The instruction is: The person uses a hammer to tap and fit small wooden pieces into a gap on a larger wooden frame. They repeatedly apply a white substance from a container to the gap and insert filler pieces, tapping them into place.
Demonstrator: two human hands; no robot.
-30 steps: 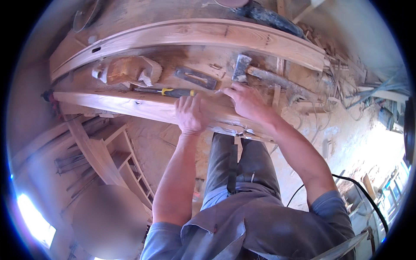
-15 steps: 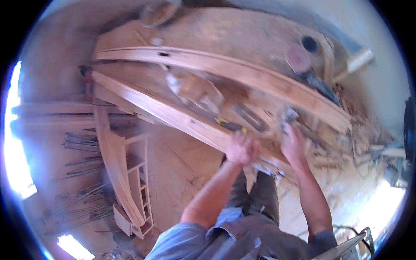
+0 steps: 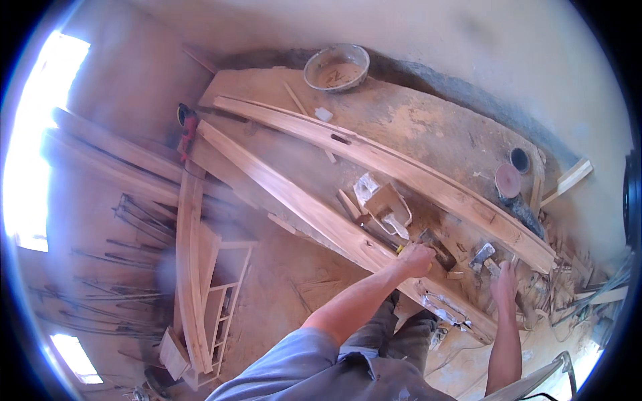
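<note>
My left hand [image 3: 416, 259] is closed over the near wooden beam [image 3: 301, 200], around the yellow-ended handle of a chisel [image 3: 382, 236]. The chisel's dark shaft slants away to the upper left, and the fingers hide most of the handle. To the right, my right hand [image 3: 503, 287] grips the pale handle of a hammer [image 3: 483, 256], whose metal head points up and left. In the beam's face below my left hand is a long cut recess [image 3: 445, 309] with white edges. A dark wooden block like a hand plane [image 3: 438, 248] lies just beyond my left hand.
A second long beam [image 3: 381, 157] with a slot runs across the bench behind. Between the beams sits a cut-open white container [image 3: 389, 204] with a putty knife. Farther off are a metal basin [image 3: 336, 68], a red grinder [image 3: 189, 134] and a round pinkish disc [image 3: 508, 180]. Wood scraps lie at right.
The view has shifted and sharpened. My left hand has closed on the chisel handle that lay beside it. My right hand has moved right and away from the left, with the hammer in it.
</note>
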